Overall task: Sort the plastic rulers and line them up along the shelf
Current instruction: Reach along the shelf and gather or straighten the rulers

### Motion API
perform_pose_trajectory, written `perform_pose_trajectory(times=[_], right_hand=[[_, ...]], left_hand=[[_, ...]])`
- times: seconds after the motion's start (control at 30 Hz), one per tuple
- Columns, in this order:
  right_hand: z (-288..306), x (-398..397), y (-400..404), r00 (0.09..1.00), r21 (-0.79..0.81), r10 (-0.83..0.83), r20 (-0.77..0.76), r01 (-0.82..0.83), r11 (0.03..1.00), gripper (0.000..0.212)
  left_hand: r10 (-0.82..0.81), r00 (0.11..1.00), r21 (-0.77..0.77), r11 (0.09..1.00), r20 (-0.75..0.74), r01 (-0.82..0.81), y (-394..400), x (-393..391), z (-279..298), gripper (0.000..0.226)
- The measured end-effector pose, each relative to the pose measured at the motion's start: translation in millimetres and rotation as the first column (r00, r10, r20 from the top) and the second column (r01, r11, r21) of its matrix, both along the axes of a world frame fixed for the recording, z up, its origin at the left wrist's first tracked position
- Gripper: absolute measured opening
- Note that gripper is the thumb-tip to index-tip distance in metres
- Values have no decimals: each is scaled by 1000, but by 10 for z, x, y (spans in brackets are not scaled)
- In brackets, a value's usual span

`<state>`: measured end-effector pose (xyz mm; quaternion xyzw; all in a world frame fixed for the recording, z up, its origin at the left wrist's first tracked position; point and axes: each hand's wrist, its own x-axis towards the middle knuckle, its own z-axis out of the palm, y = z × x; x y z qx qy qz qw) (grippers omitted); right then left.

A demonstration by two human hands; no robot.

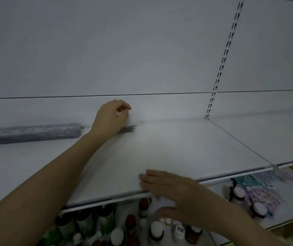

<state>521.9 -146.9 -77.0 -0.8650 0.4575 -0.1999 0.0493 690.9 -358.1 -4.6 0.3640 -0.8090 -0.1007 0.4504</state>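
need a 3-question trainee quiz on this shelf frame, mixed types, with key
1. True or false: the right hand rests flat at the front edge of the white shelf.
2. The left hand is at: A) the back of the shelf, by a dark pack of rulers; B) the bottles below; C) the slotted upright.
3. Fill in: the stack of packed rulers lies to the ___ of the left hand.

Key: 1 true; 2 A; 3 left.
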Motion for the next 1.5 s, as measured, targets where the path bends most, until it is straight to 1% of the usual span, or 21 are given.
perform_pose_trajectory(times=[0.07,0.13,0.17,0.23,0.3,0.4,0.5,0.53,0.57,0.63,0.67,0.73,0.77,0.8,0.87,0.9,0.97,1.1,1.2,1.37,1.5], right_hand=[[189,104,89,974,-133,3,228,28,991,30],[539,188,-57,930,-142,-57,364,116,983,29],[662,202,-254,924,-152,-104,368,170,974,30],[801,223,-766,933,-171,-215,288,271,947,37],[810,266,-1273,942,-131,-265,205,294,947,41],[730,303,-1802,943,-66,-312,113,320,945,42],[595,327,-2003,962,11,-272,-13,272,962,42],[559,344,-2012,965,56,-254,-58,258,965,42],[530,359,-2013,967,104,-240,-84,248,963,44],[513,372,-1994,973,165,-230,-37,233,959,53],[519,363,-1983,970,172,-243,29,234,957,57],[561,306,-1970,939,147,-302,165,279,949,64],[593,273,-1963,922,140,-338,188,315,939,68],[624,243,-1953,912,161,-375,167,350,923,71],[657,227,-1951,914,226,-400,62,378,898,67],[660,238,-1966,919,239,-394,23,378,895,59],[667,261,-2002,921,226,-388,23,374,900,46],[689,294,-2018,915,226,-400,56,379,897,30],[693,308,-2002,906,211,-419,58,399,892,31],[700,268,-1953,884,225,-467,26,450,864,43],[660,352,-1957,883,197,-469,34,454,869,30]], left_hand=[[53,996,76,996,-65,-48,-33,66,-6,18],[96,993,134,987,-65,-86,-76,162,-27,20],[116,992,164,981,-51,-106,-103,203,-47,22],[149,988,241,961,-49,-133,-148,271,-68,27],[168,981,323,938,-97,-129,-181,320,-67,29],[182,950,450,892,-252,-52,-257,372,-39,31],[231,882,524,851,-410,21,-296,410,46,29],[238,887,506,862,-397,-5,-313,423,69,29],[233,918,478,877,-320,-56,-323,443,83,28],[184,983,421,893,-23,-157,-285,460,87,27],[138,983,421,890,124,-178,-258,462,74,31],[41,936,446,871,349,-204,-212,461,52,54],[16,905,440,870,425,-222,-196,469,53,65],[13,874,416,876,485,-244,-190,476,56,72],[38,819,342,897,572,-280,-225,488,49,71],[45,798,318,902,600,-291,-243,491,44,65],[62,779,303,900,623,-314,-274,497,22,55],[94,837,277,919,540,-281,-300,509,19,37],[76,889,322,915,452,-242,-267,498,46,45],[96,857,374,871,506,-318,-265,528,25,51],[56,848,350,895,527,-277,-223,454,22,34]])
